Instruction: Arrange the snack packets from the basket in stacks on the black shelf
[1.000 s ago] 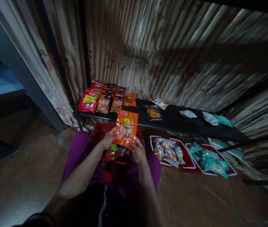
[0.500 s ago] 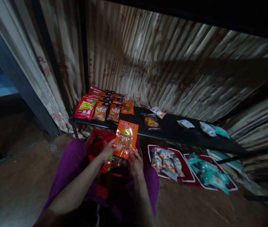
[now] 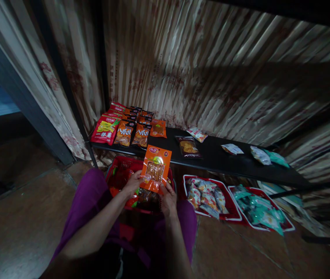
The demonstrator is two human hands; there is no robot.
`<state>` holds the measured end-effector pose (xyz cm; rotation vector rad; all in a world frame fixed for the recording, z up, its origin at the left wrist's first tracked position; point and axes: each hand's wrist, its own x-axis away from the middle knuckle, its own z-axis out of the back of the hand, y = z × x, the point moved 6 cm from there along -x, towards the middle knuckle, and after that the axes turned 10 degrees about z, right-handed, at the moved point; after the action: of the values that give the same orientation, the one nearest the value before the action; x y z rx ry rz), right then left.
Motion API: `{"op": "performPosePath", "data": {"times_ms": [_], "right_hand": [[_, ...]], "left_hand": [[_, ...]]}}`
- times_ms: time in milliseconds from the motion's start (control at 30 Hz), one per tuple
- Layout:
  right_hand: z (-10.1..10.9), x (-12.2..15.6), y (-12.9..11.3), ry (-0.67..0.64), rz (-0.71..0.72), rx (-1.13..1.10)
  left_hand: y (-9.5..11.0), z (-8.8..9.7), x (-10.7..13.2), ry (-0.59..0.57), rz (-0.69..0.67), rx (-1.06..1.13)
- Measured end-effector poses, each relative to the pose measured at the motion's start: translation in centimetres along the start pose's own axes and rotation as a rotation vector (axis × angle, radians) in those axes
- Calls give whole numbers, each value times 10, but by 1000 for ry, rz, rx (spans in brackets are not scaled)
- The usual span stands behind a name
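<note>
An orange snack packet (image 3: pixel 156 167) with a clear window showing brown sticks is held up between my hands. My left hand (image 3: pixel 133 183) pinches its lower left edge, and my right hand (image 3: pixel 168 198) grips its lower right corner. Beneath it stands a red basket (image 3: pixel 114 164) holding red and dark packets, partly hidden by the packet and my arms. Just beyond, on the black shelf (image 3: pixel 169 149), lies a similar orange packet (image 3: pixel 158 128). Left of that are orange-and-black snack bags (image 3: pixel 124 133) and red snack bags (image 3: pixel 106 129) in rows.
Farther right on the shelf lie a brown snack bag (image 3: pixel 188 147), a white-and-red bag (image 3: pixel 197 134) and a few pale bags. On the floor at right are a red basket of white-and-orange bags (image 3: pixel 208 195) and another of green bags (image 3: pixel 259 209). A striped curtain (image 3: pixel 159 58) hangs behind.
The view has shifted slightly. Both hands keep hold of the orange snack packet, which stays nearly in the same place above the basket.
</note>
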<state>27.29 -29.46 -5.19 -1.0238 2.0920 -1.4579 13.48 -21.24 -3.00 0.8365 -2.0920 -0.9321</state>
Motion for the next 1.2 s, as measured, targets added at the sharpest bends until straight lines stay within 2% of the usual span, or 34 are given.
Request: {"op": "performPosePath", "data": {"times_ms": [233,467,600,767,967,1100,1200], "right_hand": [[-3,2,-2,-2,-22,-47],[3,-2,3,49,-33,-40],[5,-8,3,53,-31,-31],[-1,-22,-12,33,12,20],[-15,-44,-35,4,54,21],[-17,-66,-42,41,60,29],[-20,-85,-46,39,59,36]], "left_hand": [[-3,2,-2,35,-13,-5],[-5,3,-7,85,-3,-5],[-6,2,-15,125,-32,-50],[-4,1,-33,209,-90,-104],[15,-8,-57,295,-139,-216],[32,-18,-70,356,-170,-323],[42,-25,-82,385,-196,-308]]}}
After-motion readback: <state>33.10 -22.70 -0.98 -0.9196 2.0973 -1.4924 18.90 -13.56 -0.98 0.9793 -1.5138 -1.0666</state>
